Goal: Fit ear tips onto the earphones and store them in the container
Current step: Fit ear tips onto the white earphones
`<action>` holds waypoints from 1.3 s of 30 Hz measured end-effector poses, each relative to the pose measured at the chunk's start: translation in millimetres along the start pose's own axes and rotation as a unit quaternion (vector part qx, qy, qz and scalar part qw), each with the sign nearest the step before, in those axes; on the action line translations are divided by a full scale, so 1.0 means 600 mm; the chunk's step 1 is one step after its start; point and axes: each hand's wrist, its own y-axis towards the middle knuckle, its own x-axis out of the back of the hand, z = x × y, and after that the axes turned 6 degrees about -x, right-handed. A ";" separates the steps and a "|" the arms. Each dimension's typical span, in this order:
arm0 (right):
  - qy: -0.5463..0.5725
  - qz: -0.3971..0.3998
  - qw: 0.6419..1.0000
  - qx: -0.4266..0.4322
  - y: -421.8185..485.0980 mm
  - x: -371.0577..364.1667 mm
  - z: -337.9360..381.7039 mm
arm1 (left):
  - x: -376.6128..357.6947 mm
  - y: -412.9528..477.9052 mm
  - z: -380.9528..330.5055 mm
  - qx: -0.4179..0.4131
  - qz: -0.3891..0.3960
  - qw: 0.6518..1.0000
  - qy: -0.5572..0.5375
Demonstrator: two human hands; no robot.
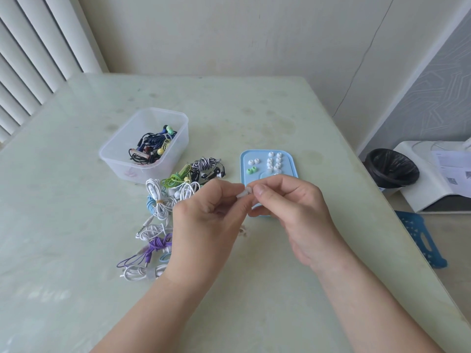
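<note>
My left hand (209, 220) pinches a white earbud (240, 194) above the table's middle. Meeting it from the right, my right hand (288, 212) holds a small white ear tip (249, 190) against the earbud's end. Behind my hands lies a light blue lid (243, 159) carrying several white ear tips (274, 161) and two green ones (251, 170). A clear plastic container (119, 149) at the back left holds several coiled earphones (153, 146). A pile of loose earphones (168, 200) in white, green, purple and striped cords lies left of my hands.
The pale green table (280, 110) ends close on the right. Beyond that edge stand a bin with a black liner (392, 166), a white unit with papers (438, 179) and a blue stool (420, 238). A wall and vertical blinds (33, 47) lie behind.
</note>
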 end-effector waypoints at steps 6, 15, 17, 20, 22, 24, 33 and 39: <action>0.023 -0.026 0.999 -0.019 0.006 0.004 0.001 | -0.002 -0.004 0.014 -0.046 0.038 0.996 0.069; 0.052 -0.018 0.998 0.005 -0.002 -0.002 -0.003 | -0.005 -0.003 0.009 -0.011 0.018 1.000 -0.015; 0.045 -0.014 0.999 0.012 -0.002 -0.001 -0.004 | -0.003 -0.002 0.010 0.005 0.025 0.999 -0.037; 0.032 -0.006 0.999 0.026 -0.003 0.005 -0.001 | -0.003 0.000 0.002 0.040 0.042 0.995 -0.083; 0.043 0.000 0.999 0.029 -0.003 0.006 0.001 | -0.003 0.001 0.000 0.063 0.066 0.989 -0.116; 0.059 0.013 0.998 0.017 -0.001 0.007 0.001 | -0.004 0.002 -0.002 0.074 0.094 0.984 -0.129; 0.022 0.118 0.990 -0.075 -0.002 0.032 0.001 | 0.014 0.024 -0.007 0.151 0.012 0.973 -0.172; 0.050 0.100 0.984 -0.139 -0.002 0.029 0.004 | 0.021 0.032 0.003 0.134 -0.032 0.978 -0.155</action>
